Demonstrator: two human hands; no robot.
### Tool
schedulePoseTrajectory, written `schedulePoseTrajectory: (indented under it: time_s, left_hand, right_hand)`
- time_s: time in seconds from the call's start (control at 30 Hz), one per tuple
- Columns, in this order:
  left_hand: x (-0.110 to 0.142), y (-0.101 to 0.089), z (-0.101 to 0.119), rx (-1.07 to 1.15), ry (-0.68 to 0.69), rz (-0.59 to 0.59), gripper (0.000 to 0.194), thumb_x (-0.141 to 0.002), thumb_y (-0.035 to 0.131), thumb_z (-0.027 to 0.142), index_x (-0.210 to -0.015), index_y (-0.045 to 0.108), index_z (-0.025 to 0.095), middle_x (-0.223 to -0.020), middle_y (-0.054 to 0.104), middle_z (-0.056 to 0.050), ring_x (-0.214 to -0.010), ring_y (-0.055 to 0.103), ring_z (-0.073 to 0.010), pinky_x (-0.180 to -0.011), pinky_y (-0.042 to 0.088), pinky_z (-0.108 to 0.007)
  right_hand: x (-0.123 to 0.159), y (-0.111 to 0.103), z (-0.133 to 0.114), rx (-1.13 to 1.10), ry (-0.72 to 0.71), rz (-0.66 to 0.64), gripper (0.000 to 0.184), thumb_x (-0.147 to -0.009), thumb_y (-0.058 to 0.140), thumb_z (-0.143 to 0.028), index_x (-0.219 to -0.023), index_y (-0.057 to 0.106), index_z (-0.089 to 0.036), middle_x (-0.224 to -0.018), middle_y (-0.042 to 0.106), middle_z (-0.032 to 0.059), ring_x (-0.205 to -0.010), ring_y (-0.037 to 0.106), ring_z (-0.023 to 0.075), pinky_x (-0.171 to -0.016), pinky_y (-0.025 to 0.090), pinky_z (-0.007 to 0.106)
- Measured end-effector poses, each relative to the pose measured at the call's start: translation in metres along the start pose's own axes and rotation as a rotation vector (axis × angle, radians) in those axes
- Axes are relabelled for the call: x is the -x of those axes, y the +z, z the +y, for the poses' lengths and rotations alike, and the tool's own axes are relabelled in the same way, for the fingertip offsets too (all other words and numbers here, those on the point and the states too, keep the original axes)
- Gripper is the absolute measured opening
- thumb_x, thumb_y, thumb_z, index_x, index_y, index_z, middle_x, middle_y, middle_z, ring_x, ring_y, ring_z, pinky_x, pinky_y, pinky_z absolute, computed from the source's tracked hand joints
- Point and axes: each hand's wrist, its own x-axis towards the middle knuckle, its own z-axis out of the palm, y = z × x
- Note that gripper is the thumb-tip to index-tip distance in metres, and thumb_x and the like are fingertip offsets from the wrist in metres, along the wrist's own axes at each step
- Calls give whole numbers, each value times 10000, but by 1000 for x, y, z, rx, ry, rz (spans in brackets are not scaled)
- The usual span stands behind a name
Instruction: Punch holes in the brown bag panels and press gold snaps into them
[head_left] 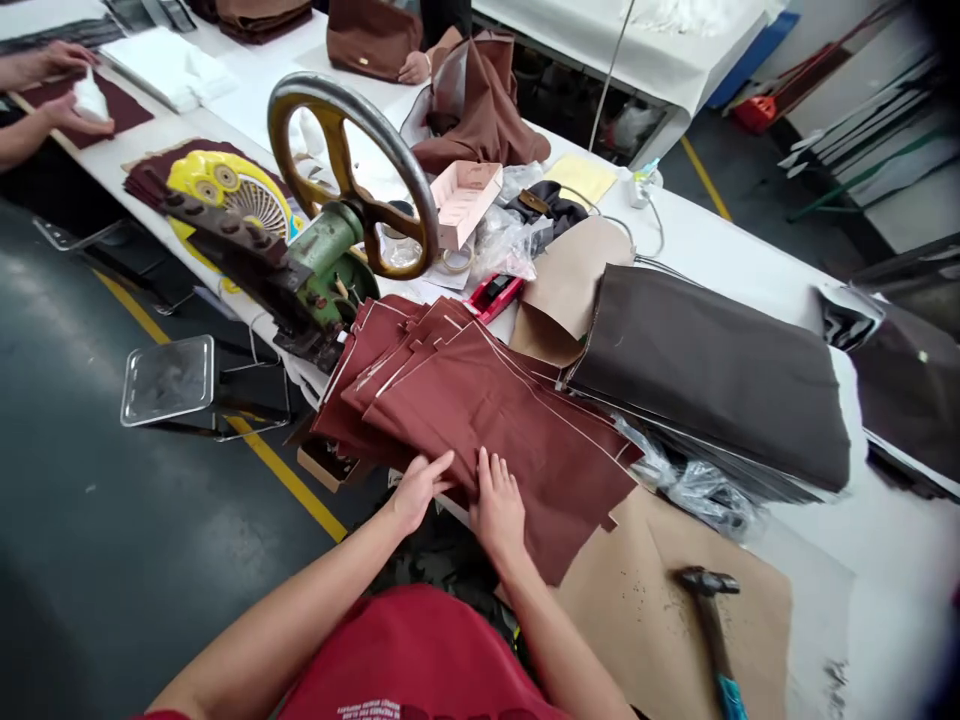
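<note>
A loose stack of reddish-brown sheet panels (517, 400) with pale cut edges lies fanned out at the near side of the table. My left hand (421, 492) is at the stack's front edge, thumb and forefinger apart and pointing right, touching the top panel. Just right of it, my right hand (499, 505) rests on the same panel with its fingers stretched out flat. Between the two hands the panel's edge is slightly creased. Behind the stack's left end stands a green hand press (330, 250) with a large spoked wheel (352, 200).
Dark brown sheets (712, 370) are piled at the right. A hammer (705, 600) lies on brown paper (645, 570). Beyond are a pink box (465, 200) and a red tape dispenser (495, 295). A stool (169, 380) stands left. Co-workers' hands (67, 95) show at the far left.
</note>
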Motion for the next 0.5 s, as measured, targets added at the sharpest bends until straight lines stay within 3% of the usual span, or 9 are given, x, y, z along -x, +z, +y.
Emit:
schedulePoseTrajectory:
  time_s: [0.07, 0.13, 0.2, 0.3, 0.4, 0.5]
  left_hand:
    - [14, 26, -7, 0, 79, -108, 445, -842, 744, 390, -1237, 633, 219, -1347, 627, -123, -1250, 585, -285, -988, 507, -423]
    - [28, 41, -23, -23, 141, -167, 531, -832, 764, 344, -1323, 585, 246, -1441, 553, -127, -1310, 535, -294, -1027, 482, -442]
    - [41, 41, -45, -61, 154, -48, 546, -783, 811, 301, -1285, 618, 209, -1394, 586, -153, -1267, 564, -294, -1032, 475, -433]
    - [51, 17, -75, -90, 123, 241, 400, -767, 812, 310, -1096, 680, 124, -1136, 692, -174, -1079, 646, -282, -965, 503, -442]
    - [46, -15, -84, -55, 126, 375, 337, -811, 760, 314, -1058, 652, 111, -1022, 688, -148, -955, 663, -243, -898, 523, -422]
    - [31, -36, -73, 8, 156, 421, 308, -822, 747, 280, -1053, 625, 118, -986, 680, -124, -892, 675, -205, -857, 536, -369]
  right_hand:
    - [-20, -41, 23, -60, 45, -42, 624, -777, 523, -95, -1373, 608, -262, -1165, 732, 113, -1038, 704, 319, -923, 534, 435]
    - [-44, -91, 45, -105, 35, -8, 495, -801, 546, -167, -1261, 696, -270, -1033, 771, 84, -967, 719, 307, -880, 540, 395]
    - [-63, -139, 65, -126, 80, 64, 406, -842, 584, -311, -1217, 727, -247, -976, 775, 93, -916, 720, 311, -814, 539, 380]
    - [-74, -187, 84, -66, 160, 197, 433, -823, 627, -396, -1200, 741, -213, -913, 769, 121, -892, 711, 339, -754, 520, 383]
    - [-65, -194, 86, -60, 205, 271, 442, -812, 639, -414, -1186, 747, -205, -883, 763, 120, -878, 706, 337, -740, 511, 378]
    - [-50, -173, 75, -95, 210, 301, 437, -825, 618, -422, -1177, 750, -199, -898, 765, 113, -875, 701, 325, -761, 511, 373]
